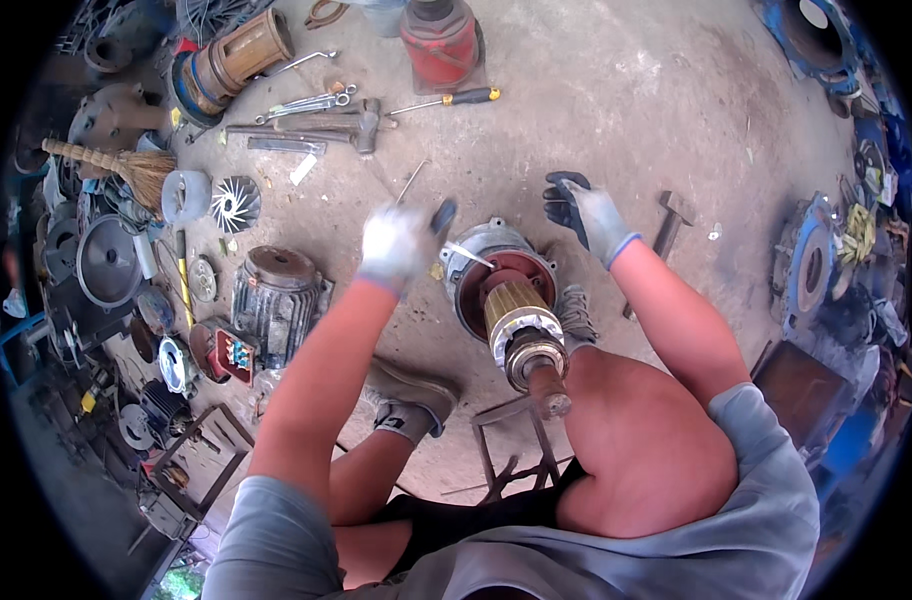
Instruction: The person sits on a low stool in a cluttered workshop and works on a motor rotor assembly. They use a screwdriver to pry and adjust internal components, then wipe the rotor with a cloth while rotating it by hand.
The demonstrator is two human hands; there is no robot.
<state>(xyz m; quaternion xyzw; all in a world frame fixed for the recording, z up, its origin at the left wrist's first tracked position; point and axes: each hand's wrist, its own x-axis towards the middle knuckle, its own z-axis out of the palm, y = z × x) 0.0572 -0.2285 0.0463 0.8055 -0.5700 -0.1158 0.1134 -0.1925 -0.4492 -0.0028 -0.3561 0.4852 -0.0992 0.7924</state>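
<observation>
My left hand (pixel 404 238), in a white glove with dark fingertips, is smeared by motion left of the motor. A slim silvery metal tool (pixel 470 254) runs from beside its fingers into the reddish motor end housing (pixel 466 295); whether the hand grips it I cannot tell. My right hand (pixel 588 212), gloved alike, hovers beyond the housing's right side, with loosely bent fingers apart and nothing visible in them. Between my legs a motor rotor (pixel 516 308) stands tilted in the housing, its shaft (pixel 549 390) pointing toward me.
A hammer (pixel 668 225) lies right of the motor. Farther off are spanners (pixel 311 103), another hammer (pixel 364 128), a screwdriver (pixel 466 97) and a red jack (pixel 441 50). A finned motor body (pixel 276 300) and a fan wheel (pixel 235 204) stand left. A metal frame (pixel 516 440) sits near my legs.
</observation>
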